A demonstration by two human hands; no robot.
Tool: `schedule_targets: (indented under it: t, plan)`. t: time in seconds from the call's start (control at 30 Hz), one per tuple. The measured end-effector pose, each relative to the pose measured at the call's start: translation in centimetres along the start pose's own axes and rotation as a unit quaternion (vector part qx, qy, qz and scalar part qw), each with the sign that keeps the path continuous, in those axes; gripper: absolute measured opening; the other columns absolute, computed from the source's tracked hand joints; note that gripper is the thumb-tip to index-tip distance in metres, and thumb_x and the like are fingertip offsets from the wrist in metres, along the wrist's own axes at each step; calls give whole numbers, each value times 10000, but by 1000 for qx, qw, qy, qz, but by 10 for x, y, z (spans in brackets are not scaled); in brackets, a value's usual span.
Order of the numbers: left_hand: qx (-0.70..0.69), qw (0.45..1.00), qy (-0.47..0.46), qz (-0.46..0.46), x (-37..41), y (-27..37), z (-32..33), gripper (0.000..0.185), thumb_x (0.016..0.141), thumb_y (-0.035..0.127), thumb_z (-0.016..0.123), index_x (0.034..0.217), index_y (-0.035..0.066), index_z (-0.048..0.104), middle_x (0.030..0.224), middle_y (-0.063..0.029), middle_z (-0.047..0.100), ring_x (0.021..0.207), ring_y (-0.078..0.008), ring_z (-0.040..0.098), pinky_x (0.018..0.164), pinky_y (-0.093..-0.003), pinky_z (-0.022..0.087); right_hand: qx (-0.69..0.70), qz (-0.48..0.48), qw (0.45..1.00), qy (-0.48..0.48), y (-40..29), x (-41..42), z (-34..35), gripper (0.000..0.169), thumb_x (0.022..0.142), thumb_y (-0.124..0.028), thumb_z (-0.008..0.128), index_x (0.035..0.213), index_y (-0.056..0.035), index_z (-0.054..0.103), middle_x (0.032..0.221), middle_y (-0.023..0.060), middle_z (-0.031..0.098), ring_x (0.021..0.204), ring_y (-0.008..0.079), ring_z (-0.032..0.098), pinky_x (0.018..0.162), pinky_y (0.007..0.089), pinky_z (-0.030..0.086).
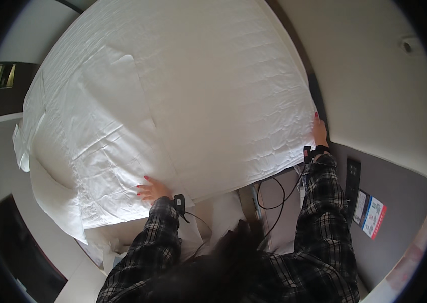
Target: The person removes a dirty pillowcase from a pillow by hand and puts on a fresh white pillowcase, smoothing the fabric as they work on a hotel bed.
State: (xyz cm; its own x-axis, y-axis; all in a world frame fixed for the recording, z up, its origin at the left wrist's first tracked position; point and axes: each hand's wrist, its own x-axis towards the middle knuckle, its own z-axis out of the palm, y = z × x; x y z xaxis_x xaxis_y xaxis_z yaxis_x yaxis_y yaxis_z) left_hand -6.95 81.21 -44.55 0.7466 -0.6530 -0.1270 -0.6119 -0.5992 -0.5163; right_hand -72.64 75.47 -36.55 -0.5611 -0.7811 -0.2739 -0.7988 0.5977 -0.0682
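A bed with a white quilted mattress cover (266,94) spreads out in front of me. On its left part lies a white sheet (103,110), partly unfolded, with creases and a turned-back corner. My left hand (155,190) rests on this sheet near the bed's close edge, palm down and fingers apart. At the right corner of the bed, beside the headboard panel, my right hand (319,132) touches the edge of the mattress cover. Most of its fingers are hidden, so I cannot tell whether it grips the fabric. Both wrists carry small black devices with cables.
A black cable (283,200) hangs in loops below the right arm. A dark socket panel (352,176) and a printed card (374,217) are on the grey wall panel at right. White fabric (52,189) droops over the far left edge. A dark screen (24,242) stands at lower left.
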Motion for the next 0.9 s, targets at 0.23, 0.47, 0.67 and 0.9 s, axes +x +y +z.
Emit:
schedule_targets:
  t: [0.23,0.47,0.67,0.9]
  plan:
    - [43,992,-100,-56,-24,9,-76,560,890,407,206,1347,167,-11,1396,-155,9,1246,-414,116,919,-597,212,251,172,946,-111,-33,19,-21,788,751,-657,310,1112,18,494,1112,294,461,1087,379,418,918,356,312]
    - [26,986,56,-158,-16,21,-43,554,880,444,230,1347,186,83,1385,-135,120,1240,-354,196,900,-551,283,51,185,970,-148,-37,10,-32,482,843,-470,296,1261,-231,281,1041,300,493,990,389,489,866,405,360]
    - [-40,991,27,-121,-16,9,-37,544,883,453,183,1347,185,85,1381,-147,133,1236,-370,204,918,-559,253,-80,56,987,-130,6,-10,9,394,881,-333,274,1273,-324,231,915,257,548,871,393,542,752,449,423]
    - [-118,987,-60,-96,-1,-11,-27,516,892,428,171,1346,200,84,1382,-178,90,1245,-404,145,949,-577,171,60,180,972,-140,-8,-22,9,521,829,-564,212,1191,-251,418,985,263,530,937,409,506,851,423,368]
